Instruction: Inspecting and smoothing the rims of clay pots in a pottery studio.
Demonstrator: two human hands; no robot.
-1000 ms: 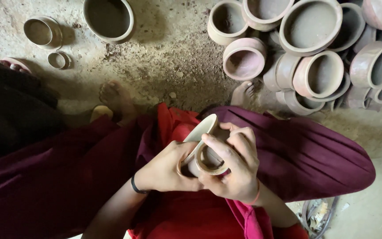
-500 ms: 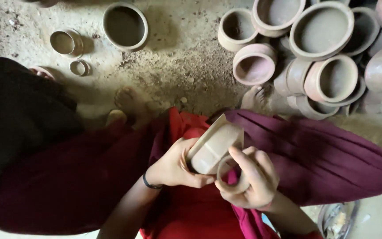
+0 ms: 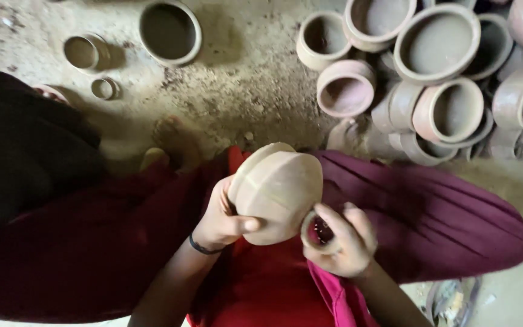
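Left hand (image 3: 222, 218) fingers clasp the upturned pot (image 3: 278, 192) while right hand (image 3: 341, 245) fingers pinch a ring (image 3: 317, 232) against its base, smoothing; turning comes next.

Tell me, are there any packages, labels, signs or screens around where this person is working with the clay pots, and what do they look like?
None in view: no package, label, sign or screen.
Clay pot: round, pale tan, unmarked, held over the lap by the left hand.
Small ring: tan, in the right hand.
Stacked pots: pinkish-brown, bare, upper right on the dirt floor.
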